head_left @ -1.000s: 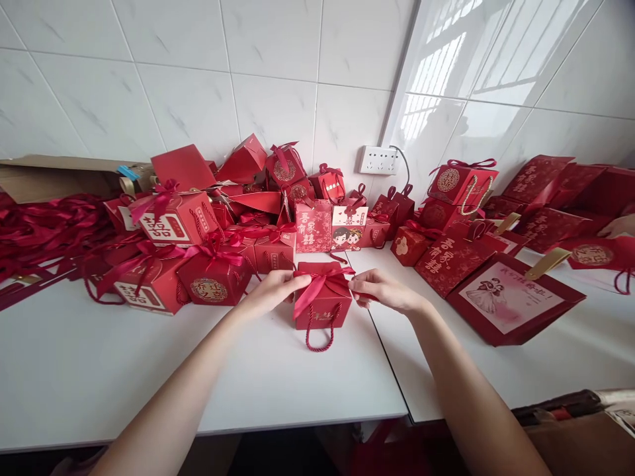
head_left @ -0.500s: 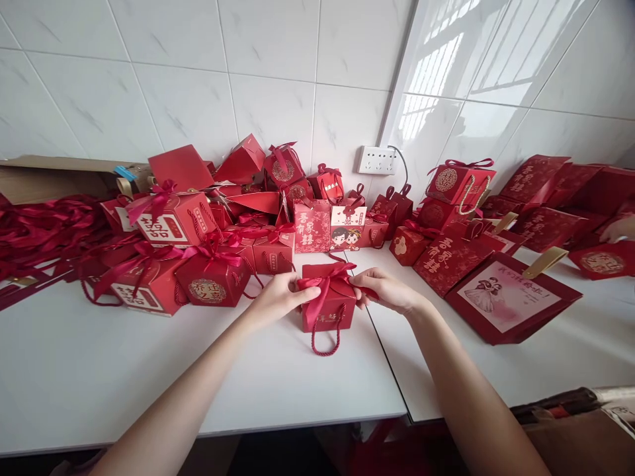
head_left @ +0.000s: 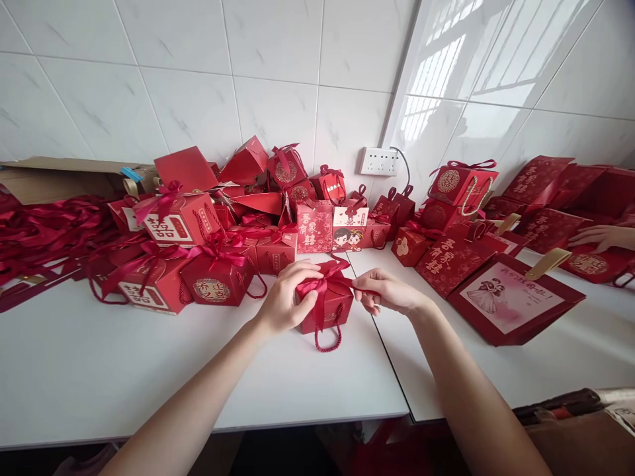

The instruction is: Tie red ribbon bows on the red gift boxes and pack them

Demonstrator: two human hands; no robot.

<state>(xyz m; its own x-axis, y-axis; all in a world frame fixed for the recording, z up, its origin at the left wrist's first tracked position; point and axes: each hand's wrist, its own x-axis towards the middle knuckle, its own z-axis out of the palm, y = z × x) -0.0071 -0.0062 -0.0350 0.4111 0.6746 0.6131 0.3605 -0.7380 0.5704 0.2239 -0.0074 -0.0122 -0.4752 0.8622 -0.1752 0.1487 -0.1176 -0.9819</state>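
Note:
A small red gift box (head_left: 336, 308) stands upright on the white table, a twisted rope handle (head_left: 328, 346) hanging down its front. Across its top lies a shiny red ribbon bow (head_left: 322, 288). My left hand (head_left: 288, 295) is at the box's left side, its fingers curled over the bow's left loop and the thumb in front. On the right, my right hand (head_left: 380, 289) pinches a ribbon end between thumb and forefinger, just off the box's right edge.
Many red boxes (head_left: 213, 284) are piled at the back left beside loose ribbons (head_left: 49, 231) and a cardboard box (head_left: 74, 173). More boxes (head_left: 516, 297) stand at right, where another person's hand (head_left: 602, 236) rests on one. A socket strip (head_left: 381, 162) is on the wall.
My left hand has risen and curled further over the bow. My right hand still holds the ribbon end. The other person's hand at right has come further into view.

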